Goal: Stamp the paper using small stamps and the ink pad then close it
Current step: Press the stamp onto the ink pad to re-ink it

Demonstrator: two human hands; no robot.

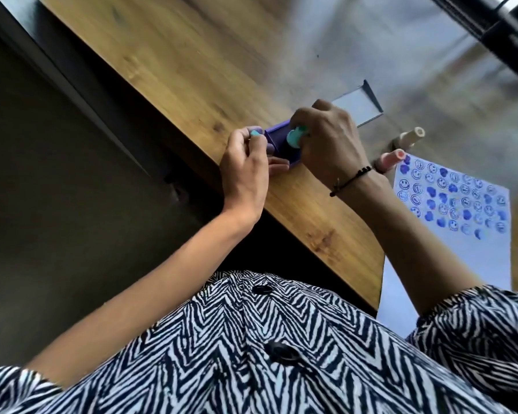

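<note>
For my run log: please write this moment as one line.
left hand: steadies ink pad | right hand: holds teal stamp over pad | lid: open | paper: stamped

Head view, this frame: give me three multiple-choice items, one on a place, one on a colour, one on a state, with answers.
1. Where does the stamped paper lie?
A. right of the hands
B. under the ink pad
C. on the floor

2. What colour are the stamped marks?
A. red
B. blue
C. green

3. What state is the ink pad in?
A. shut
B. open
C. upside down

Answers:
1 A: the sheet lies right of the right hand.
2 B: the smileys and blobs are blue.
3 B: its lid is swung back while the left hand steadies it.
</note>
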